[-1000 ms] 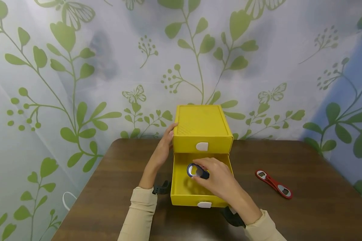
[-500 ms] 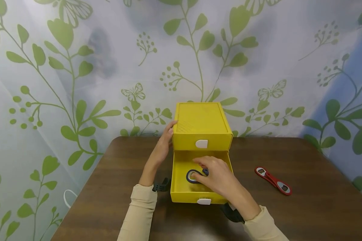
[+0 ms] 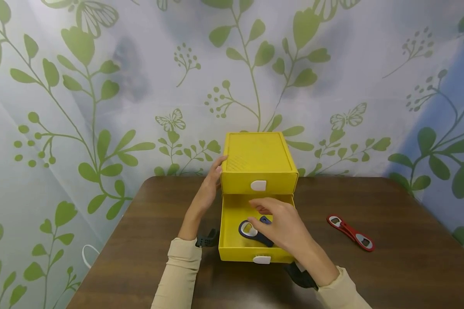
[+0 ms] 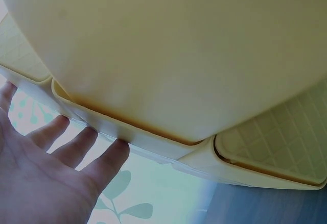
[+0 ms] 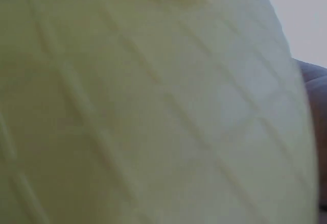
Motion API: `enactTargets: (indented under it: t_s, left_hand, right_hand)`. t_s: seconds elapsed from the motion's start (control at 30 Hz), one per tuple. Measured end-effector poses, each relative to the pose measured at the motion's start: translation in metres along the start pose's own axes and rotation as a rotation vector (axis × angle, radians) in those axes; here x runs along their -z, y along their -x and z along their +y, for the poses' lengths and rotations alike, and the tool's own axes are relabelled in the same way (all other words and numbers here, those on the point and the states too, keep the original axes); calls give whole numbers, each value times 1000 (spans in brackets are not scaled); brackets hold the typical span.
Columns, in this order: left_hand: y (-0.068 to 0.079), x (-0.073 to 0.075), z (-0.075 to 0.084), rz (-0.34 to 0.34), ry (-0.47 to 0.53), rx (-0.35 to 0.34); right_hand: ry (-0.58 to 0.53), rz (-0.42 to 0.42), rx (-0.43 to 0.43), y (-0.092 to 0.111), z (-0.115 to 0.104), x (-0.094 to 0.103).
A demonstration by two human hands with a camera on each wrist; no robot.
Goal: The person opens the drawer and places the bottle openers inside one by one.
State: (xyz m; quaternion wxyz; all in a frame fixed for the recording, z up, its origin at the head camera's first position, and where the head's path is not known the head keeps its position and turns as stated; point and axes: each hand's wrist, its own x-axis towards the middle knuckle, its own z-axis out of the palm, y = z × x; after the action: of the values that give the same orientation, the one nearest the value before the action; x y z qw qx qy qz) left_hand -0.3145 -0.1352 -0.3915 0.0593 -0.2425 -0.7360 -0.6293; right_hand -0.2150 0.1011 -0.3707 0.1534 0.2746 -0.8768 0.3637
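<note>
A yellow two-drawer box (image 3: 260,151) stands on the table, its lower drawer (image 3: 236,254) pulled out. In that drawer lies a dark blue bottle opener (image 3: 264,239) with a silver-rimmed ring end; beside it shows another dark blue piece (image 3: 266,219), partly behind the fingers. My right hand (image 3: 285,224) hovers over the drawer, thumb and fingers apart, holding nothing. My left hand (image 3: 206,191) rests against the box's left side, and in the left wrist view its fingers (image 4: 110,164) are extended at the box's edge. Drawer wall blocks most of the right wrist view.
A red bottle opener (image 3: 349,232) lies on the brown wooden table (image 3: 406,257) right of the box. The upper drawer, with a white handle (image 3: 258,185), is closed. A leaf-patterned curtain (image 3: 139,86) hangs behind the table, and a white cable (image 3: 85,256) loops at the left.
My right hand has let go of the blue bottle opener, which now lies on the drawer floor, and has lifted slightly away. My left hand has stayed at the box's side.
</note>
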Motion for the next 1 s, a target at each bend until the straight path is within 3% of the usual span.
enactTargets:
  t_s: [0.3,0.67,1.0]
  left_hand:
    - [0,-1,0,-5,6,-18]
    - [0,0,-2,-17,21,-5]
    - [1,-1,-2,-18,24,-11]
  right_hand:
    - [-73,106,85,9,-4,6]
    - [-139,109,114,25,-10,14]
    - [-246,45,116,45,-9,22]
